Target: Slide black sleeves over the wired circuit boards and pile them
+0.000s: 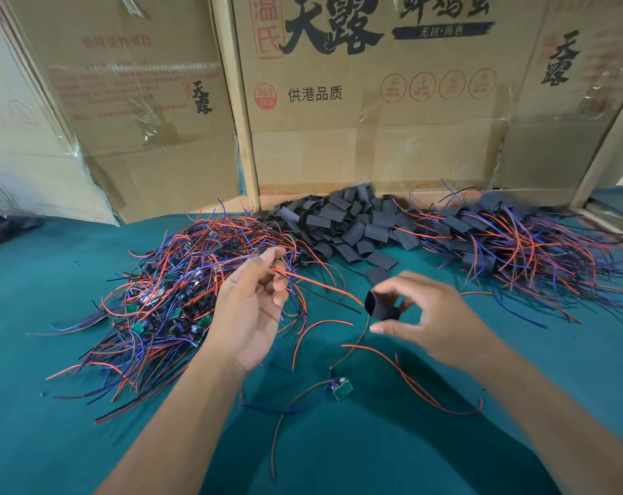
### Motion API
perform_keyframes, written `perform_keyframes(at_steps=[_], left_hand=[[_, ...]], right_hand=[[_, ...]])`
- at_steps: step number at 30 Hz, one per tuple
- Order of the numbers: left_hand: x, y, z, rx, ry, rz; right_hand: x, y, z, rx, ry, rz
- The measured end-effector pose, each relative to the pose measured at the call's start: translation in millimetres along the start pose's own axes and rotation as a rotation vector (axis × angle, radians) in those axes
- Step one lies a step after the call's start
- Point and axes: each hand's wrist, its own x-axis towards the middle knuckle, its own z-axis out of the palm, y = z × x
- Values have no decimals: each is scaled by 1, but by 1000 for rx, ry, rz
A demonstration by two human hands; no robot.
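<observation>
The left hand [247, 309] is raised above the desk [88, 441], palm turned toward the camera, its fingers curled round a bunch of red, blue and black wires [313, 284] that run out to the right toward the other hand. The right hand [420, 316] pinches a single black sleeve [379, 306] between thumb and fingers, the tube's open mouth turned left toward the wire ends, which lie just beside it. Below the hands a small green circuit board [341, 388] lies on the green desk, with dark and red leads trailing away from it on either side; whether it belongs to the wires in the left hand I cannot tell. To the left sits a tangled heap of bare wired boards [167, 291]. Behind the hands, against the cardboard boxes [338, 101], lies a heap of loose black sleeves [345, 223], and to the right of it a pile of boards already sleeved [510, 237], their wires fanning out across the desk.
</observation>
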Motion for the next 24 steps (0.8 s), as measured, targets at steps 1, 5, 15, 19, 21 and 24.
perform_keyframes(at_steps=[1,5,15,19,21,24], left_hand=[[0,0,0,-13,-6,-2],[0,0,0,-74,-20,-5],[-1,-4,2,-4,-17,25],[-1,-3,4,-5,6,34],[0,-3,4,-7,20,38],[1,-3,2,-15,41,39]], right_hand=[[0,0,2,-6,-2,-5],[-1,-1,11,29,11,18],[-1,-11,22,79,97,-19],[-1,-9,22,81,103,-29],[-1,-7,23,83,99,-22],[-1,-5,23,79,100,-16]])
